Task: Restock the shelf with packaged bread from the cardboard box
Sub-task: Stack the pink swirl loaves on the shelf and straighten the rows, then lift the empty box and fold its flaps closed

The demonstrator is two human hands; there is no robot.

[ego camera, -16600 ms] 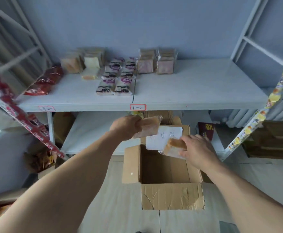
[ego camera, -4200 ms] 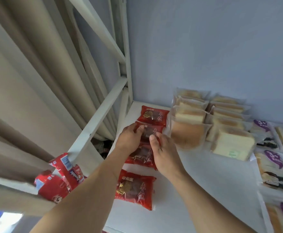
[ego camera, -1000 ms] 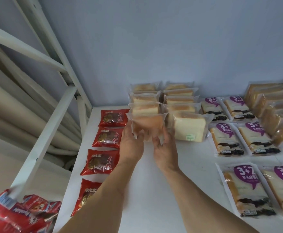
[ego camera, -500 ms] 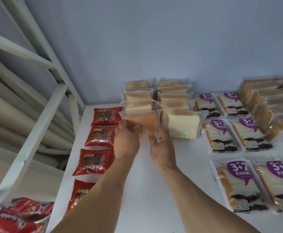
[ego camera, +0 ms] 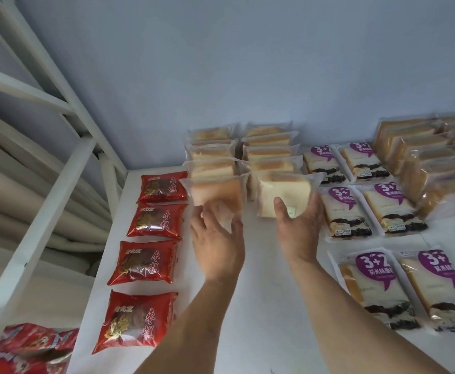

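Two rows of clear-wrapped bread slices stand on the white shelf [ego camera: 261, 306] near the back wall. The front pack of the left row, a brown-crusted slice [ego camera: 215, 194], stands upright. My left hand [ego camera: 217, 247] is just in front of it with fingers spread and straight, its fingertips at the pack's lower edge. My right hand [ego camera: 299, 233] is at the front pale bread pack [ego camera: 283, 193] of the right row, thumb and straight fingers spread to either side of its lower part. The cardboard box is out of view.
A column of red cake packs [ego camera: 153, 220] lies along the shelf's left edge. Purple-labelled "3+2" sandwich packs [ego camera: 347, 211] lie to the right, and a stack of brown toast packs [ego camera: 431, 157] beyond them. The white shelf frame [ego camera: 45, 211] rises at left; red snack strips [ego camera: 24, 346] hang lower left.
Both hands were on the front brown-crusted pack; now my left hand has drawn back from it and my right hand has shifted right to the pale pack.
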